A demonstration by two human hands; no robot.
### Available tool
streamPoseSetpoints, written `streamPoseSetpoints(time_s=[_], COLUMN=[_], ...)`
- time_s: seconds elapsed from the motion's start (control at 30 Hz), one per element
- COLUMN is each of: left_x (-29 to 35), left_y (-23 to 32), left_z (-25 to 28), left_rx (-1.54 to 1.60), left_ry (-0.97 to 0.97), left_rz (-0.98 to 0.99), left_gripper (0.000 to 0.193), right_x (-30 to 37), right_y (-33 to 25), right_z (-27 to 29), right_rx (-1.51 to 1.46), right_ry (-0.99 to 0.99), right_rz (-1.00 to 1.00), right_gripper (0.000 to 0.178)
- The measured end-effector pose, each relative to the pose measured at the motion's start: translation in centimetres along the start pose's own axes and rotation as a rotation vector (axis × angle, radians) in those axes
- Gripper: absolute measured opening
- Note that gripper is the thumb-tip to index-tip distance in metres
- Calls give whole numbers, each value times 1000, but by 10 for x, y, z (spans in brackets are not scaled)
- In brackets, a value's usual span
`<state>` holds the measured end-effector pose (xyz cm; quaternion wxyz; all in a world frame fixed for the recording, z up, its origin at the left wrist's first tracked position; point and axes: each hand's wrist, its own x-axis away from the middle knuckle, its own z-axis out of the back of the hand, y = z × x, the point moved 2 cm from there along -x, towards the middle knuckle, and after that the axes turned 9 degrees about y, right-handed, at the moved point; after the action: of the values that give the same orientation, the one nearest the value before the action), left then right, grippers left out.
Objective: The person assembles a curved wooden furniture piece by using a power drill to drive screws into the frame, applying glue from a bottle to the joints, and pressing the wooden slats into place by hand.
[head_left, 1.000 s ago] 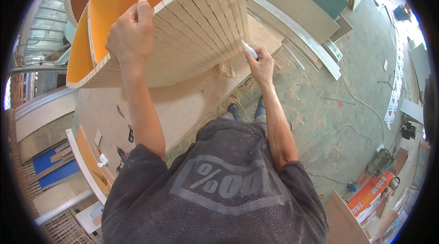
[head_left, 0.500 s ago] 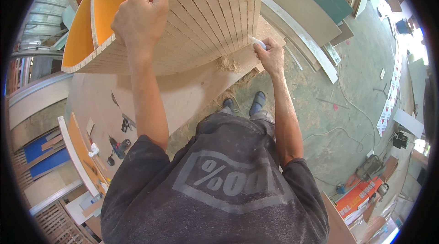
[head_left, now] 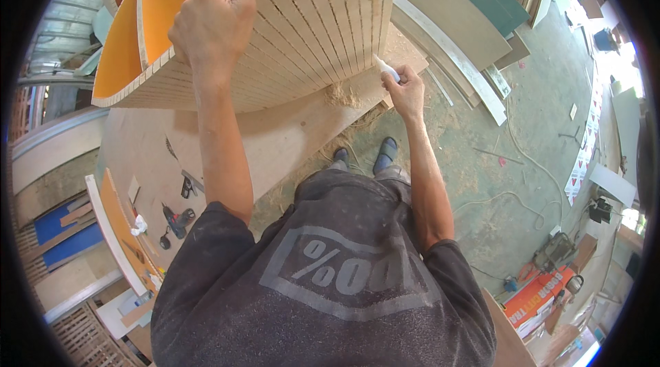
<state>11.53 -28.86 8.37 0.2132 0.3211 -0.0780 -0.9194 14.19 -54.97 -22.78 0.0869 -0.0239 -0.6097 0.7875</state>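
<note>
A curved wooden panel [head_left: 302,30] with many narrow parallel slots cut in its outer face stands on the workbench [head_left: 275,140]; its inner side is orange, with a divider inside. My left hand [head_left: 216,19] is closed over the panel's upper edge, its thumb pointing up. In my right hand [head_left: 404,92] is a small white glue bottle [head_left: 389,71] with a pointed nozzle. The nozzle tip is at the right end of the slotted face, close to or touching it; I cannot tell which.
Sawdust [head_left: 342,95] lies under the panel. A cordless drill [head_left: 179,221] and a black-handled tool [head_left: 190,185] are on the bench at left. Long boards [head_left: 454,57] lie to the right. A cable [head_left: 522,202] runs across the dusty floor.
My right hand and the bottle have shifted very slightly, with the bottle now tilted a bit more upright. My left hand keeps its hold on the panel edge.
</note>
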Motion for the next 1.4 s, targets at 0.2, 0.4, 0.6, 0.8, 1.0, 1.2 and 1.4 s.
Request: streamPoseSetpoints(time_s=[0.2, 0.4, 0.6, 0.8, 1.0, 1.2, 1.4], left_x=[0, 1, 1, 1, 1, 1, 2], left_y=[2, 0, 0, 2, 1, 1, -1], left_z=[1, -1, 1, 0, -1, 2, -1], left_rx=[-18, 5, -6, -16, -12, -7, -6], left_ry=[-22, 18, -5, 3, 18, -24, 14], left_rz=[-3, -15, -20, -9, -5, -5, -32], left_gripper=[57, 57, 58, 58, 58, 58, 58], right_x=[2, 0, -2, -2, -5, -8, -9], right_y=[19, 14, 15, 11, 1, -3, 7], right_z=[-6, -11, -12, -14, -11, -10, -9], right_rx=[33, 10, 12, -3, 63, 113, 139], right_ry=[-10, -2, 12, 26, 12, -20, -5], right_rz=[-28, -28, -9, -25, -3, -15, 13], right_gripper=[30, 30, 29, 27, 28, 30, 30])
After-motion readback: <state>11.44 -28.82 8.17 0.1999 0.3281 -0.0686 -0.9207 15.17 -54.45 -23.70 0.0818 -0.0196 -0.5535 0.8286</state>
